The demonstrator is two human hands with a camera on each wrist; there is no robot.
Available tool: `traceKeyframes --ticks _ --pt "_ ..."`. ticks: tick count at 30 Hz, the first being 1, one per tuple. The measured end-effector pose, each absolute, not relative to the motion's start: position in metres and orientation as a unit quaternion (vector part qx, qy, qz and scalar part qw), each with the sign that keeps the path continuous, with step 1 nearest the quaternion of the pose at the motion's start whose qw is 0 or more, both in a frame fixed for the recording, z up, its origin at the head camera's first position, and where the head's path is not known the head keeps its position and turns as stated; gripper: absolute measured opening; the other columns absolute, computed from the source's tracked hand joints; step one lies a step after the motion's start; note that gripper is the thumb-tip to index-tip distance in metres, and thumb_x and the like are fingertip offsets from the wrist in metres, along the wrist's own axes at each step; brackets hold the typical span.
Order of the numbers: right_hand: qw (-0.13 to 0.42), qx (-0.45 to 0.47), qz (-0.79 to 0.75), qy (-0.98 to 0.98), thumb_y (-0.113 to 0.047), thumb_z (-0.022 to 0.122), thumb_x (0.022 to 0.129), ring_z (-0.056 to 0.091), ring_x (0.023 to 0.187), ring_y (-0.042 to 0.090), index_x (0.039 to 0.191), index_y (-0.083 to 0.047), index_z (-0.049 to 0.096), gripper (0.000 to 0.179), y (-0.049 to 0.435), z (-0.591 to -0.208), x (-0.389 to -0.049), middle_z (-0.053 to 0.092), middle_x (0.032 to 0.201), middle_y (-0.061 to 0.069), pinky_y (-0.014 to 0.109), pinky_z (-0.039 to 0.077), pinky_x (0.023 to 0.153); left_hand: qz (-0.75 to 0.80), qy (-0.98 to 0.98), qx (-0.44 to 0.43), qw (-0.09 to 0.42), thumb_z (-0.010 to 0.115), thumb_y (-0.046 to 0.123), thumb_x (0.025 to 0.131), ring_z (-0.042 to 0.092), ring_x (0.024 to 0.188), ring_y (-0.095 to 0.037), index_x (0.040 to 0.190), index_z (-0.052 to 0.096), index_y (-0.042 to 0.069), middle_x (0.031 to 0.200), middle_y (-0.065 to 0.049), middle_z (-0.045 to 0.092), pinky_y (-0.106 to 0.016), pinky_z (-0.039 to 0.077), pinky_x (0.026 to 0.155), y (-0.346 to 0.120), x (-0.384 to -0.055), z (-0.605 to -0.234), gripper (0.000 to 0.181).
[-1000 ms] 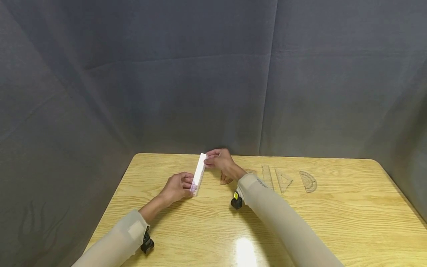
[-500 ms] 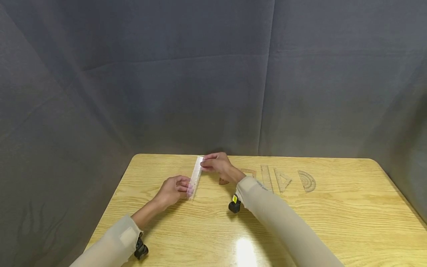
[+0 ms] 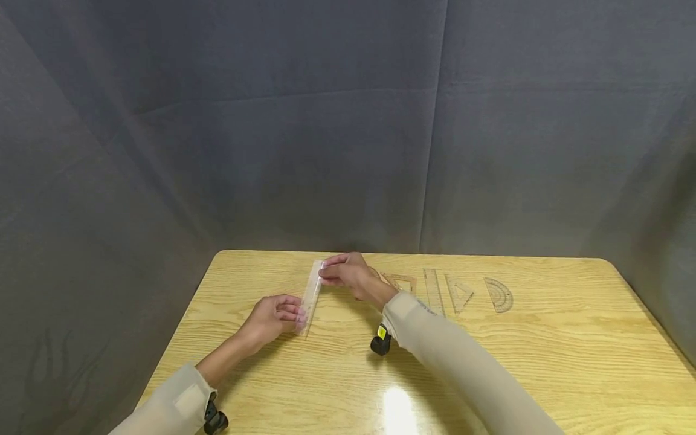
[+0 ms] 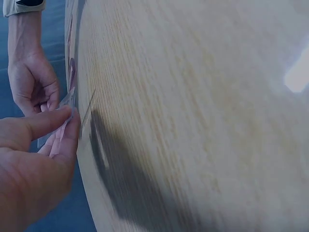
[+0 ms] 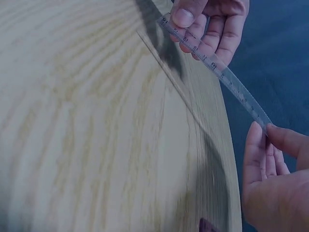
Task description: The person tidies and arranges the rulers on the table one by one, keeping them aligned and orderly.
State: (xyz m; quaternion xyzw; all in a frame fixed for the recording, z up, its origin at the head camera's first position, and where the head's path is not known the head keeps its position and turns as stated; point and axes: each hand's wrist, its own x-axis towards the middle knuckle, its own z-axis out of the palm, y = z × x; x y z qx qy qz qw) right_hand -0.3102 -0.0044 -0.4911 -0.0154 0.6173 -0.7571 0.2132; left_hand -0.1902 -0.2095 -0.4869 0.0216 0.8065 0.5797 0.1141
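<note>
A clear plastic ruler (image 3: 312,293) is held between both hands above the wooden table, its long side slanting away from me. My left hand (image 3: 270,320) pinches the near end between thumb and fingers; the left wrist view shows the thumb and index finger (image 4: 73,130) closed on it. At the far end, my right hand (image 3: 350,276) grips the ruler between thumb and fingertips. The right wrist view shows the scale marks and numbers along the ruler (image 5: 231,84), with its shadow on the tabletop beneath.
On the table (image 3: 326,374), right of the hands, lie another clear ruler (image 3: 433,290), a triangular set square (image 3: 460,294) and a protractor (image 3: 499,295). Another clear drawing piece (image 3: 406,280) is partly hidden behind the right wrist. A grey cloth (image 3: 326,151) hangs behind the table.
Both hands have moved the ruler left and nearer to me. The bright glare on its face has faded as its tilt changed. The pieces lying on the table have stayed put.
</note>
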Motion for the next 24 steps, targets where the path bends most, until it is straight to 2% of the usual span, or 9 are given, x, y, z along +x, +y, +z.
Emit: traceKeyframes --ticks 8,17,24 --pt "0.223 -0.024 -0.740 0.634 0.014 0.072 0.092 0.075 0.072 0.017 0.115 0.015 0.068 0.024 -0.010 -0.488 -0.295 0.073 0.084 0.011 0.038 0.065 0.085 0.594 0.793 0.024 0.130 0.076 -0.014 0.087 0.073 0.100 -0.025 0.128 0.062 -0.014 0.112 -0.021 0.072 -0.027 0.064 0.081 -0.220 -0.176 -0.486 0.043" --pt "0.236 -0.034 -0.736 0.634 0.015 0.073 0.091 0.074 0.070 0.016 0.115 0.014 0.067 0.025 -0.016 -0.490 -0.282 0.074 0.083 0.010 0.030 0.066 0.074 0.580 0.802 0.033 0.139 0.076 -0.015 0.088 0.073 0.099 -0.027 0.129 0.060 -0.015 0.112 -0.020 0.073 -0.027 0.063 0.081 -0.228 -0.158 -0.482 0.044" --pt "0.246 -0.040 -0.729 0.637 0.016 0.072 0.091 0.074 0.069 0.017 0.115 0.015 0.068 0.024 -0.025 -0.492 -0.266 0.073 0.085 0.013 0.035 0.066 0.079 0.568 0.809 0.054 0.141 0.077 -0.015 0.086 0.073 0.096 -0.028 0.127 0.060 -0.018 0.108 -0.020 0.073 -0.027 0.063 0.078 -0.237 -0.140 -0.485 0.045"
